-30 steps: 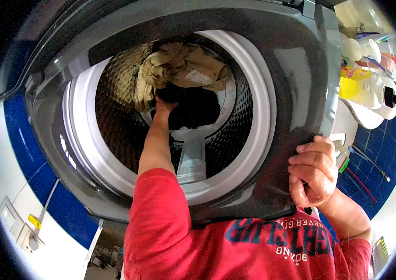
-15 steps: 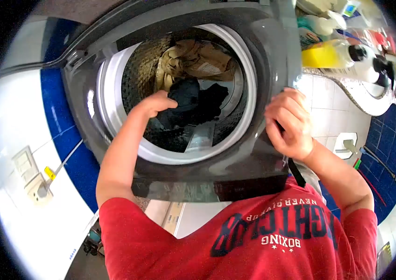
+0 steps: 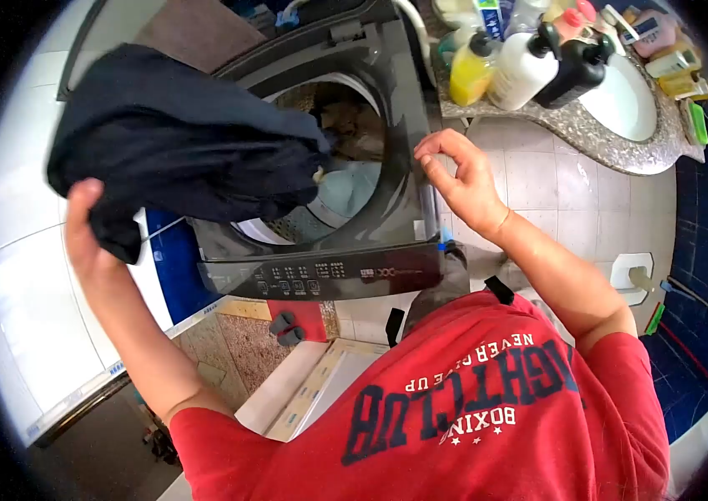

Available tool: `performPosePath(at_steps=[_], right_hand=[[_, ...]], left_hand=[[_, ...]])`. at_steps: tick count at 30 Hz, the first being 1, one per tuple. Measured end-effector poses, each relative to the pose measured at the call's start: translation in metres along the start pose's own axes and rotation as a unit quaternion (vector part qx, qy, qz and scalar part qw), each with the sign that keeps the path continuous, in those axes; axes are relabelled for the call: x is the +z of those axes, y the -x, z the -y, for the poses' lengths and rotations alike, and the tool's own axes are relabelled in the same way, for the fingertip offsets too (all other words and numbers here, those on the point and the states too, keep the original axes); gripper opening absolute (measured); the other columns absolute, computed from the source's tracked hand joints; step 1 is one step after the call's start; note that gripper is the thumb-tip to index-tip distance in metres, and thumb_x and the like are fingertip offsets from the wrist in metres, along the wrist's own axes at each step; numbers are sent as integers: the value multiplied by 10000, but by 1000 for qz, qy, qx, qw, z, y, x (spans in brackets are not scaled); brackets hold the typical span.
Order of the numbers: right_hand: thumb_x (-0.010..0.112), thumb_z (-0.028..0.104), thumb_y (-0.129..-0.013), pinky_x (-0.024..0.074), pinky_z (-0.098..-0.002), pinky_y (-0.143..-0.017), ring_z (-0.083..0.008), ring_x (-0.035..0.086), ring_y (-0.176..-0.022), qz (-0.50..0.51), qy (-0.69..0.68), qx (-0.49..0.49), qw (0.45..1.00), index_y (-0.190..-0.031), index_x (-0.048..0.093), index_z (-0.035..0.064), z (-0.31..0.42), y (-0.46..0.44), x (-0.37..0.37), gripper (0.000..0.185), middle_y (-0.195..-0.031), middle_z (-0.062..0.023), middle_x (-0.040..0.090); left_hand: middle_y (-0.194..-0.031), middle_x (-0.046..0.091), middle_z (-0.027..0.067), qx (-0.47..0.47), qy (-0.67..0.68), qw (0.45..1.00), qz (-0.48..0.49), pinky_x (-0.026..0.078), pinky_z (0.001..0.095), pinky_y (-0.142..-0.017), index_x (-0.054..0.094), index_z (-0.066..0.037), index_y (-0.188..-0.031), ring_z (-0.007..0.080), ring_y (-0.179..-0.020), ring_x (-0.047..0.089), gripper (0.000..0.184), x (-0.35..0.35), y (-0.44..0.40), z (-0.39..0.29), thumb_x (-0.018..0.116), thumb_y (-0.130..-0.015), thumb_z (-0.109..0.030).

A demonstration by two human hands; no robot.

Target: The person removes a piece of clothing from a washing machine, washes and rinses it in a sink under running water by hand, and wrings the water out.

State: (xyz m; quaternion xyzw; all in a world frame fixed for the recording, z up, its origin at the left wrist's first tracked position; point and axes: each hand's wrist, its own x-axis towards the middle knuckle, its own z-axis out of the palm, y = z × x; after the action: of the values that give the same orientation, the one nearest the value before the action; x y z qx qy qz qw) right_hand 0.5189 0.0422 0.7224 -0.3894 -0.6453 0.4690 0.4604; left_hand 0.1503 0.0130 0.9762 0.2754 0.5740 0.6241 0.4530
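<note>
A dark navy garment is stretched out in the air at the upper left, its right end still over the drum opening. My left hand grips its near left edge, with the fingertips partly hidden by the cloth. Under it stands a dark grey top-loading washing machine with its lid up. Inside its drum lies brownish cloth. My right hand rests at the machine's right rim, fingers loosely bent and apart, holding nothing.
At the upper right, a granite counter carries a white basin, a yellow bottle, a white pump bottle and a black pump bottle. Dark slippers lie on a red mat below the machine. A tiled wall borders the left.
My left hand has come up out of the drum and moved left, lifting the dark garment. My right hand stays by the machine's right rim, its fingers looser. The camera view has shifted.
</note>
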Motion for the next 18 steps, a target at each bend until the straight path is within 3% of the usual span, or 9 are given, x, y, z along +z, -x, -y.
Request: performPosePath(at_steps=[1,2,5,7,10,13,15,17,18], right_hand=[[619,52,-820,475,-307,-828,-181,589,-907,-15,-87,85,992,-892,610,12,4,4,-7,83,-891,-82,623],[619,52,-820,475,-307,-828,-181,589,-907,-18,-90,73,993,-892,610,12,11,5,-15,83,-891,-82,623],[645,79,-848,451,-297,-896,-149,529,-1032,60,-202,210,955,-1220,513,48,34,5,-37,396,-1177,-78,537],[694,127,-828,445,-327,-910,-197,507,-1084,107,-261,205,937,-1401,364,91,47,5,-51,661,-1322,-126,428],[735,253,-815,424,-395,-947,-234,449,-1187,151,-315,225,910,-1497,175,142,75,9,-86,890,-1417,-150,325],[728,263,-827,420,-439,-947,-230,453,-1183,137,-396,240,876,-1510,135,157,96,22,-141,910,-1394,-135,348],[685,177,-832,458,-485,-907,-150,498,-1063,134,-442,185,867,-1458,253,170,113,37,-190,761,-1219,-40,457],[691,201,-820,409,-531,-907,-234,476,-1173,108,-477,139,861,-1421,266,165,112,48,-240,737,-1289,-57,486],[673,162,-814,461,-507,-855,-224,523,-1113,96,-496,136,852,-1428,260,146,111,54,-267,741,-1282,-63,490]], left_hand=[[-1169,612,202,77,4,996,-49,489,447,-987,511,53,-1241,335,-1069,608,474,31,12,-16,592,-774,38],[-1157,619,193,100,11,995,-9,540,436,-909,521,54,-1221,341,-1040,621,453,41,16,-37,619,-781,16],[-1093,639,171,128,-11,985,119,578,411,-763,571,23,-1108,307,-935,646,289,61,16,-112,630,-829,-25],[-1109,627,181,136,7,978,156,557,421,-801,563,32,-1115,310,-969,627,270,93,32,-151,591,-857,-41],[-1156,592,209,105,67,957,263,497,449,-913,541,62,-1137,318,-1070,570,253,149,61,-192,476,-942,-87],[-1167,582,223,127,62,938,316,482,451,-949,534,74,-1141,323,-1101,555,253,217,85,-200,468,-955,-84],[-1164,584,228,156,38,928,337,488,445,-948,536,77,-1138,326,-1099,560,248,273,105,-194,498,-939,-66],[-1096,617,214,81,48,899,427,503,437,-933,562,67,-1096,322,-1060,587,230,343,131,-159,558,-893,-41],[-1063,634,208,40,53,881,469,511,433,-926,575,63,-1075,320,-1040,600,225,373,143,-137,587,-870,-28]])
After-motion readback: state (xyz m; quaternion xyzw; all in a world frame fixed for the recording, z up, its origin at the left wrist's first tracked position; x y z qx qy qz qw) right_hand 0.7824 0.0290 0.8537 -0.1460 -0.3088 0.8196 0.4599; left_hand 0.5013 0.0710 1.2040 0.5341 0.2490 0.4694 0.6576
